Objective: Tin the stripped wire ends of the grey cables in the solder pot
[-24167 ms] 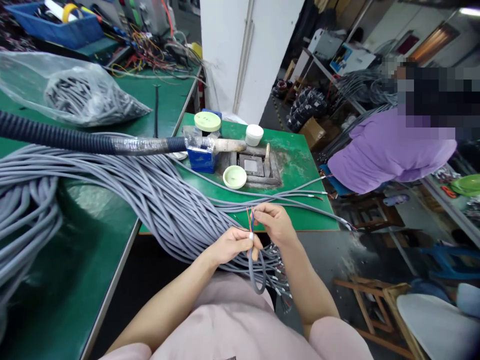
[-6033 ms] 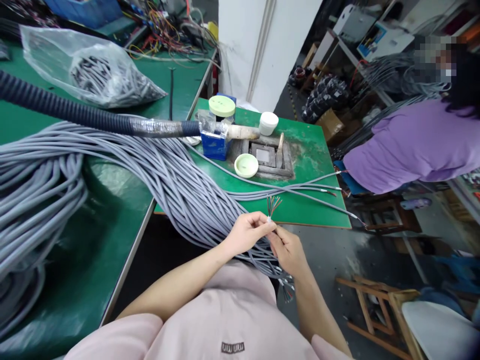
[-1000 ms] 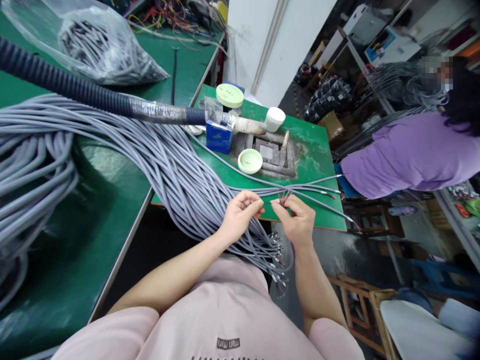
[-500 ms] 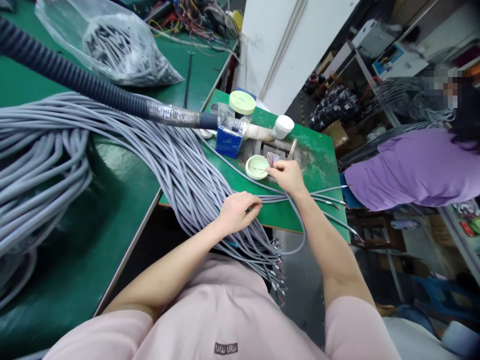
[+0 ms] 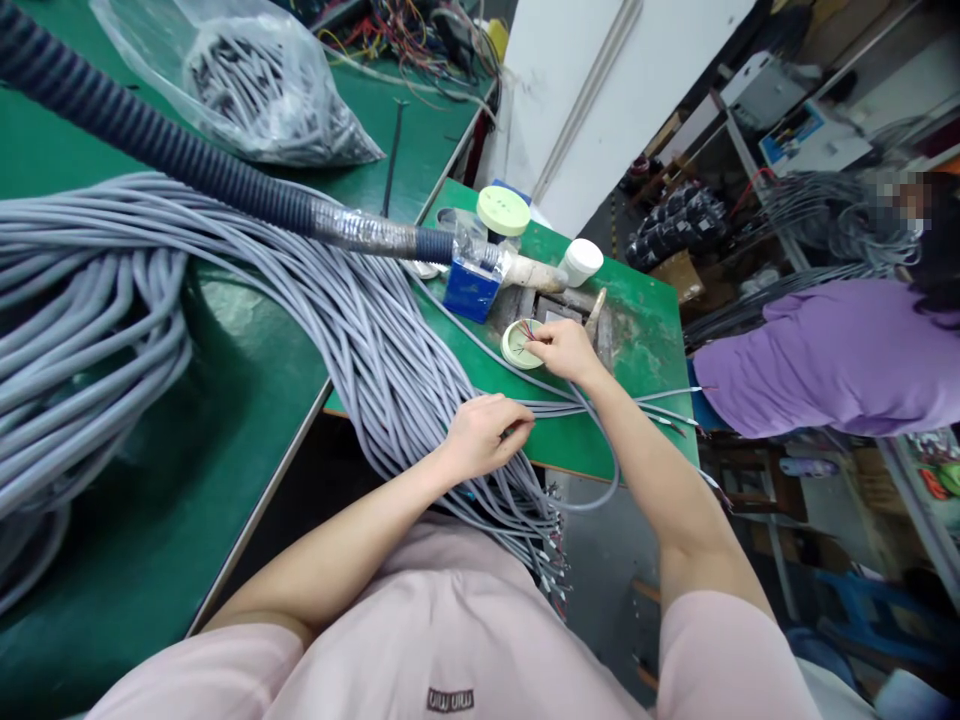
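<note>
My right hand (image 5: 566, 352) is closed on the end of a grey cable (image 5: 611, 450); thin red and dark wires (image 5: 528, 335) stick out past its fingertips. Those wires reach over a small pale green dish (image 5: 513, 352), and whether their tips touch its contents is too small to tell. Below the hand the cable curves in a loop past the table edge. My left hand (image 5: 489, 437), fingers curled in towards the thumb, rests on a thick bundle of grey cables (image 5: 390, 350). Anything inside its grip is hidden.
A black ribbed hose (image 5: 172, 150) crosses above the cables, its pale nozzle (image 5: 536, 272) beside a blue box (image 5: 471, 290). Behind stand a green-lidded jar (image 5: 502, 210) and a white cup (image 5: 583, 262). A person in purple (image 5: 832, 360) is at right.
My right hand has tipped the wires further over and down into the dish. My left hand's fingers have shifted slightly on the cables. The whole view has moved a little.
</note>
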`<state>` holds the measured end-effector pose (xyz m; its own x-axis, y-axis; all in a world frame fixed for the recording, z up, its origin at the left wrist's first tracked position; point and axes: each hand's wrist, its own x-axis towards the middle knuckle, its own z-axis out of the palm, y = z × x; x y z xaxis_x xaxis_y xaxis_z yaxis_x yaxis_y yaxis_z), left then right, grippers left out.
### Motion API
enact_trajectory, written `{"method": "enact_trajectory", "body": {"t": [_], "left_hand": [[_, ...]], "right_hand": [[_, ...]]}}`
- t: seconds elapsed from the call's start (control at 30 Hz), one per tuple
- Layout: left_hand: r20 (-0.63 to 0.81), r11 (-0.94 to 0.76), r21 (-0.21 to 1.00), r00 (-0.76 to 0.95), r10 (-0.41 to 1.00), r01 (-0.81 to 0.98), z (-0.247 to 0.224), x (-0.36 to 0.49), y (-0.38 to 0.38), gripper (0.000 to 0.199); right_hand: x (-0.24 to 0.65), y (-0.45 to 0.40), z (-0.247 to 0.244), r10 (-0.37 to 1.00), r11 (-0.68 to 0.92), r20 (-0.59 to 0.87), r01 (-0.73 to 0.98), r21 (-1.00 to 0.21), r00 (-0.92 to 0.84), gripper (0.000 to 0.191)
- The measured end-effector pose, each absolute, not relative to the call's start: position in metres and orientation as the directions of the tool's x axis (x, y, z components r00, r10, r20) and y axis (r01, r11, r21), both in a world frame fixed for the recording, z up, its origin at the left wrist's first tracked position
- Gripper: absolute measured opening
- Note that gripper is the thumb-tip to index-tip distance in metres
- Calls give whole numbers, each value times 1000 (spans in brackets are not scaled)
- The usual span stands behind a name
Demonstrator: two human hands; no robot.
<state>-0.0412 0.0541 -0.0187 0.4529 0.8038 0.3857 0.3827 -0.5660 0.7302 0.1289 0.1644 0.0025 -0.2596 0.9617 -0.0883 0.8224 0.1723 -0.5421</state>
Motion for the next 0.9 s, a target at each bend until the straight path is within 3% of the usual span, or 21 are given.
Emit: {"method": "enact_trajectory", "body": {"t": [0.27, 0.5, 0.7, 0.9], "left_hand": [[406, -586, 712, 454, 793, 387, -19, -41, 54, 13], [381, -570, 717, 460, 802, 401, -19, -41, 54, 15], [370, -564, 717, 463, 806, 409, -17, -42, 54, 16], [417, -591, 714, 451, 789, 375, -16, -42, 54, 13]], "right_hand": [[126, 166, 0, 958, 217, -70, 867, -449, -277, 26], [133, 164, 9, 963, 219, -19, 824, -523, -268, 30], [173, 166, 16, 991, 128, 121, 742, -658, -63, 34], [194, 177, -7, 994, -33, 65, 785, -618, 93, 33]]}}
